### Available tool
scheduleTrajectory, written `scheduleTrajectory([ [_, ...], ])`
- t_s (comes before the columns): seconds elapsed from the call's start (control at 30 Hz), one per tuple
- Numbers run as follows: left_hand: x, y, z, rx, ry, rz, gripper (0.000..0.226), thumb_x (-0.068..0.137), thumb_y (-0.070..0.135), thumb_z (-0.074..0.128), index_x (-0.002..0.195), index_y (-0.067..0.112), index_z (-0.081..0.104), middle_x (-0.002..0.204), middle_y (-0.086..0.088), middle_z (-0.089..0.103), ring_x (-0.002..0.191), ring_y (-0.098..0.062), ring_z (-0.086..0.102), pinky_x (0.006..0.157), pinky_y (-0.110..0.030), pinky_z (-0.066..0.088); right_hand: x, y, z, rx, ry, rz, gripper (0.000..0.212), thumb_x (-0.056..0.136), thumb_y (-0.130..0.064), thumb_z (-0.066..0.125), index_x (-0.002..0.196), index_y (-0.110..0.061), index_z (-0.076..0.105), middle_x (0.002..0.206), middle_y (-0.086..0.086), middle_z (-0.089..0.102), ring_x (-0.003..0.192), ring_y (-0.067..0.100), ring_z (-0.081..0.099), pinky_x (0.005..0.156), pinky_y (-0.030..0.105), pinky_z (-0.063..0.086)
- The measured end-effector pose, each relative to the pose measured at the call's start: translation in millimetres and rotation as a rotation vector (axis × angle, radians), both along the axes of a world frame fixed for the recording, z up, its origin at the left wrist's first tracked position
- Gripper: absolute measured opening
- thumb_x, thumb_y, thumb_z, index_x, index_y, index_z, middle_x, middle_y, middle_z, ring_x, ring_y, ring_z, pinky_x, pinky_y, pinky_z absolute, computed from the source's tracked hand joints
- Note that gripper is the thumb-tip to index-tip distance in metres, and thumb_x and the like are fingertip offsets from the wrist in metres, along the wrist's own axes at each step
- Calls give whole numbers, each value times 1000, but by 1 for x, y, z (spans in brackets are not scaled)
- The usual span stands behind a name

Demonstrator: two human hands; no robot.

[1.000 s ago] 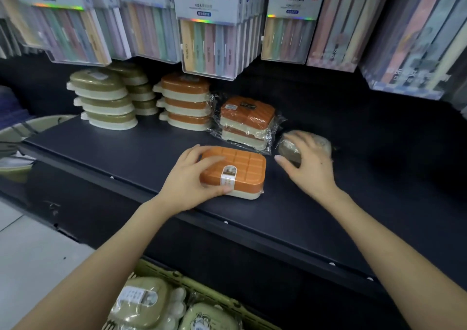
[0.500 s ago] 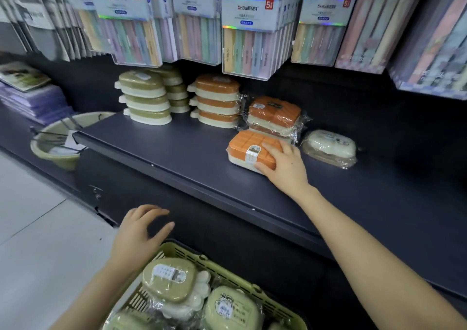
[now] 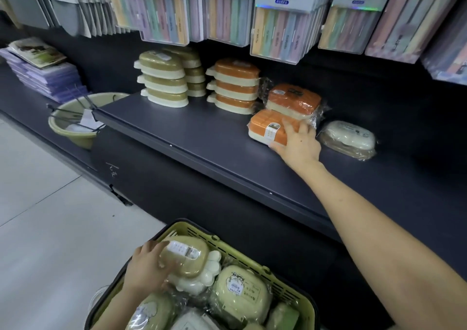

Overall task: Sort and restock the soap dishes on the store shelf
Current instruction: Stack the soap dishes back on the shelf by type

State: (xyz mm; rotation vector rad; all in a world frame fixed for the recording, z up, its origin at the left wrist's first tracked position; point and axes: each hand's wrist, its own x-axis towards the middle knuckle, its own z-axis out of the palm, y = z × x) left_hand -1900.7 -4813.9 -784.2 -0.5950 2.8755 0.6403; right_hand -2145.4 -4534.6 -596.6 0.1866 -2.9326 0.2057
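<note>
My right hand [image 3: 298,145] lies on an orange-lidded soap dish [image 3: 266,126] on the dark shelf [image 3: 197,137]; its fingers are flat over the lid and the thumb is against the front edge. That dish touches a wrapped orange pair [image 3: 294,99]. A wrapped cream dish [image 3: 350,137] lies just right of the hand. Stacks of olive dishes [image 3: 163,82] and orange dishes [image 3: 235,87] stand at the back. Down in the green basket [image 3: 255,255], my left hand [image 3: 145,270] grips an olive-lidded soap dish [image 3: 188,260] by its left side.
The basket holds several more wrapped dishes, one pale yellow [image 3: 240,289]. Toothbrush packs [image 3: 278,26] hang low over the back of the shelf. A green basin [image 3: 73,125] with wire hooks and purple packs [image 3: 48,76] sit on the lower ledge to the left.
My left hand left the orange dish, dropped to the basket and took hold of the olive-lidded dish. My right hand moved from the cream dish to the orange one and slid it back.
</note>
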Motion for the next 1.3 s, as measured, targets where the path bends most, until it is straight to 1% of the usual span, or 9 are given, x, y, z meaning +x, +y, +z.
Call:
scheduleTrajectory([
  [0.2,27,1,-13,-25,-153,-82,81,81,69,54,148,31,29,150,-4,35,136,-27,33,109,-38,29,123,-10,-35,-259,305,342,39,91,-42,57,117,-14,65,117,6,63,106,31,57,79,36,48],
  [0.3,42,0,-18,-40,-211,-117,105,65,87,41,151,33,17,148,-6,38,137,-25,34,112,-37,26,184,-5,-80,-190,291,516,34,86,-42,55,97,-16,74,109,5,69,108,30,61,88,42,52],
  [0.37,48,1,-23,-88,-206,-139,112,58,91,30,152,33,13,146,-6,41,137,-25,34,113,-40,24,207,-3,-107,-135,214,564,36,85,-44,52,93,-17,75,106,4,70,104,27,65,82,43,57],
  [0.43,52,0,-26,-126,-206,-140,111,62,92,39,152,34,12,150,-9,35,140,-28,28,116,-49,19,220,-5,-130,-80,-98,537,41,86,-50,54,112,-21,69,117,0,65,108,24,61,84,40,55],
  [0.5,56,0,-26,-131,-248,-130,110,65,89,47,152,33,10,155,-11,23,144,-31,20,116,-55,17,222,-5,-156,-10,-553,395,64,85,-60,58,141,-30,45,140,-2,49,126,22,48,99,35,44],
  [0.57,61,-2,-25,-128,-289,-105,116,61,88,52,152,32,6,158,-13,12,145,-34,13,115,-56,18,220,-10,-178,34,-736,315,86,79,-68,61,149,-33,27,149,2,38,134,25,39,104,35,39],
  [0.77,83,-7,-27,-123,-312,-9,128,56,86,59,153,29,-3,157,-20,11,145,-37,10,111,-50,28,215,-32,-204,205,-713,247,117,63,-76,68,153,-29,10,149,13,32,134,34,31,104,45,34],
  [1.13,88,-10,-23,-96,-238,32,116,59,76,67,151,29,14,148,-16,30,136,-34,27,107,-45,32,213,-29,-178,106,-564,280,98,66,-70,69,148,-39,25,139,3,41,124,24,39,101,38,32],
  [1.3,84,-7,9,-21,-124,127,104,51,75,65,139,28,36,138,-13,40,129,-32,32,102,-45,35,209,-31,-126,-70,-455,312,92,65,-67,71,144,-43,31,133,-2,41,121,19,38,102,36,30],
])
